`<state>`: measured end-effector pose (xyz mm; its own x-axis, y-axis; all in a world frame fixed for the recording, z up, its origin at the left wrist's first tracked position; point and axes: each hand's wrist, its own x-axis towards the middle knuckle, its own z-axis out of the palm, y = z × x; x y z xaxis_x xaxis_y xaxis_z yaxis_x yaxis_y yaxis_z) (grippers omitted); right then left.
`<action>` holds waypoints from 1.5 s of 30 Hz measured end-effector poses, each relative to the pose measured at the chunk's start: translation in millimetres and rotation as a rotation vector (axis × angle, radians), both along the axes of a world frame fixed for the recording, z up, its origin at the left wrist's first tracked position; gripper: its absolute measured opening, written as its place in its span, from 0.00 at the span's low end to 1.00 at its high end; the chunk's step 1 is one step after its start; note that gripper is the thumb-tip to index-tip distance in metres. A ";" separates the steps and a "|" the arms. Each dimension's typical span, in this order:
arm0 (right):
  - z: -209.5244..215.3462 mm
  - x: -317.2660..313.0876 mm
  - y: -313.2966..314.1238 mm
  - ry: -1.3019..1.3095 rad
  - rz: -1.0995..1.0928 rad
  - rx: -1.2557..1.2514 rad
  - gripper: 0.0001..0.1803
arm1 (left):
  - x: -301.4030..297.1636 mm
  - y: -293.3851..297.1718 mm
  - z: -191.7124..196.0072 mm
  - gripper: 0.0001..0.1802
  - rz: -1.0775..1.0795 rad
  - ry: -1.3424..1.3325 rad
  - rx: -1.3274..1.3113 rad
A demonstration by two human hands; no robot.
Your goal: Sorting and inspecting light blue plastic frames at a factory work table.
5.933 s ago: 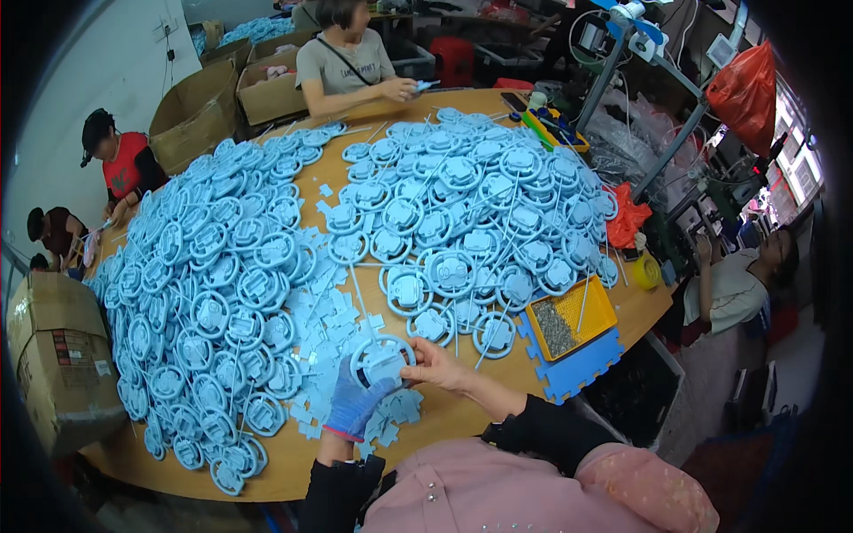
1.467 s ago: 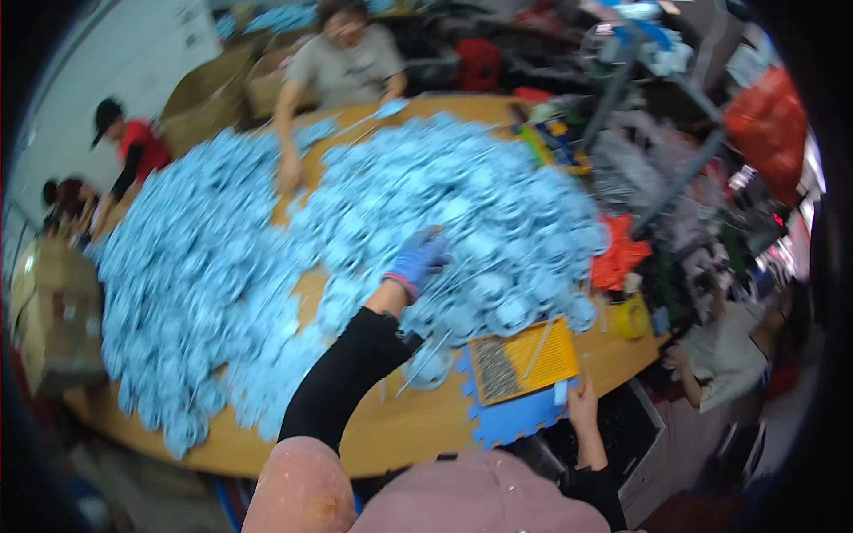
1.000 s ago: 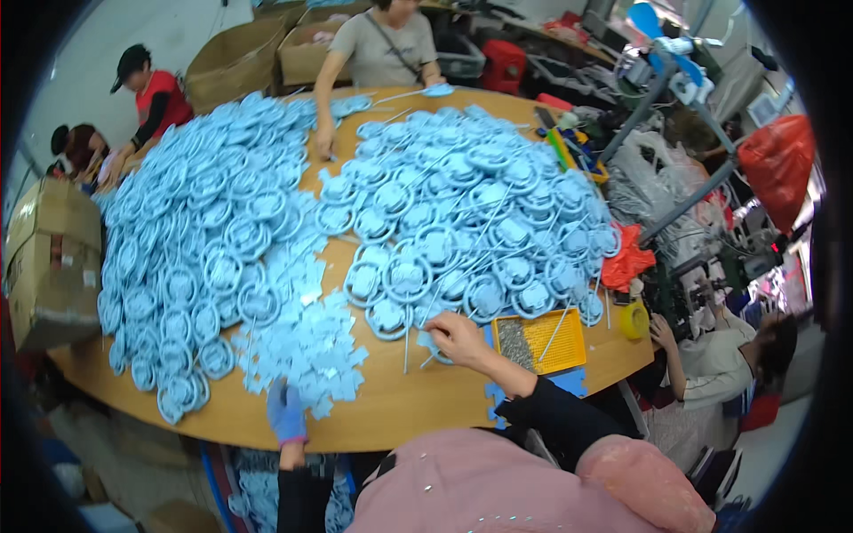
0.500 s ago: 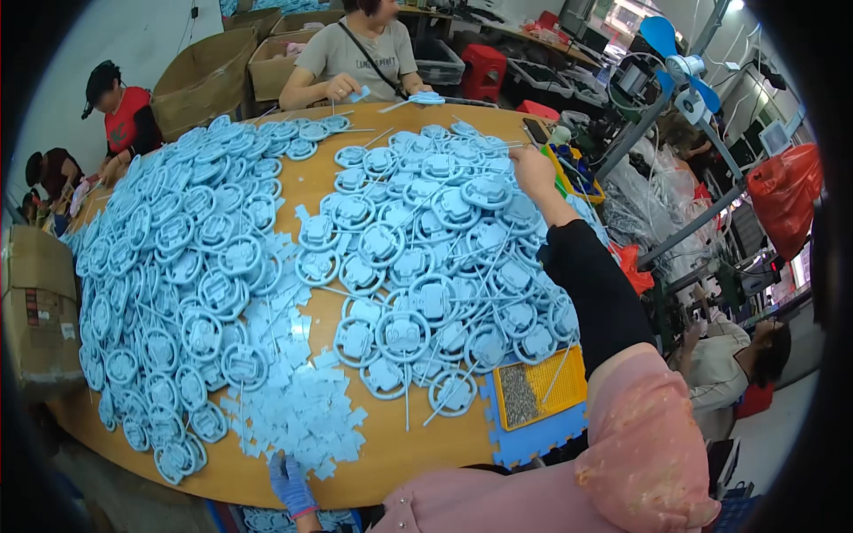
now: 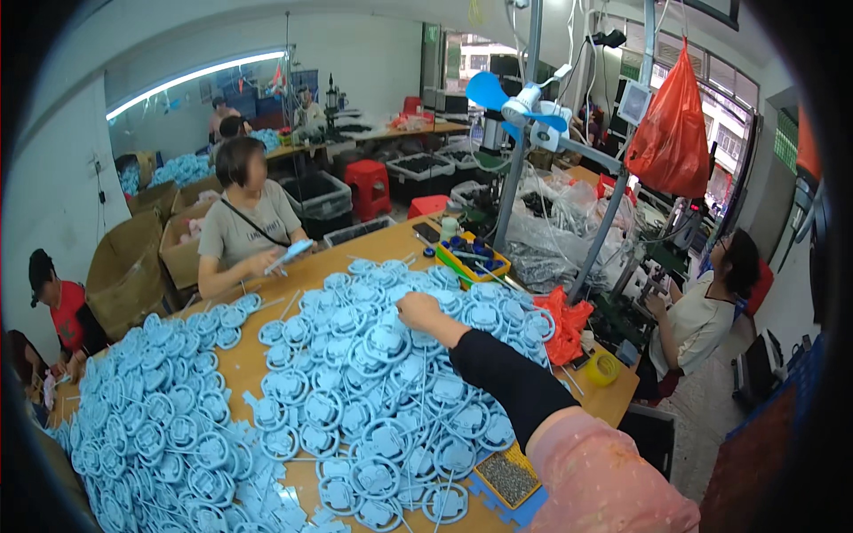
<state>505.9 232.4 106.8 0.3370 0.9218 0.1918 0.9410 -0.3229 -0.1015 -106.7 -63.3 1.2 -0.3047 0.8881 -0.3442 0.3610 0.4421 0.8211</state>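
My right hand (image 5: 419, 313), at the end of a black-and-pink sleeve, reaches over the far part of a heap of light blue plastic rings with thin sticks (image 5: 375, 478). Its fingers are curled closed; whatever they may hold is hidden from this view. Another large heap of these ring pieces (image 5: 160, 435) covers the left of the table. Between the heaps lie flat light blue pieces (image 5: 283, 508). Beside my forearm, small metal parts (image 5: 506, 480) fill part of a yellow tray (image 5: 528, 497) on a blue mat. My left hand is out of view.
Across the wooden table (image 5: 249, 360), a co-worker (image 5: 251, 222) handles a light blue piece. A yellow bin of tools (image 5: 475, 259), a red plastic bag (image 5: 565, 324) and a tape roll (image 5: 603, 369) lie at the right. A pole-mounted blue fan (image 5: 520, 105) stands behind them.
The view has tilted up and turned right, showing more of the room. My right hand has moved from the tool bin to above the ring heap. My gloved left hand has left the view.
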 end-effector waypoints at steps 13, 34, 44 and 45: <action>28.5 -89.8 -145.8 0.561 0.260 0.307 0.15 | 28.8 16.3 3.6 0.27 -0.372 -0.029 0.334; -34.9 -153.9 -587.4 0.927 -0.135 0.554 0.19 | 280.5 -117.9 47.8 0.23 -0.981 -0.977 -0.361; -64.3 -78.5 -771.7 0.882 -0.636 0.498 0.15 | 376.4 -232.1 51.8 0.29 -1.030 -0.758 -0.483; -66.2 -76.2 -775.9 0.851 -0.608 0.532 0.14 | 386.6 -237.8 48.5 0.31 -1.062 -0.751 -0.506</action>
<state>429.7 -543.5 40.5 0.8996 0.4366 0.0047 0.2099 -0.4228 -0.8816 279.9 -301.1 49.8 0.8266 0.3067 -0.4719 0.2564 0.5412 0.8008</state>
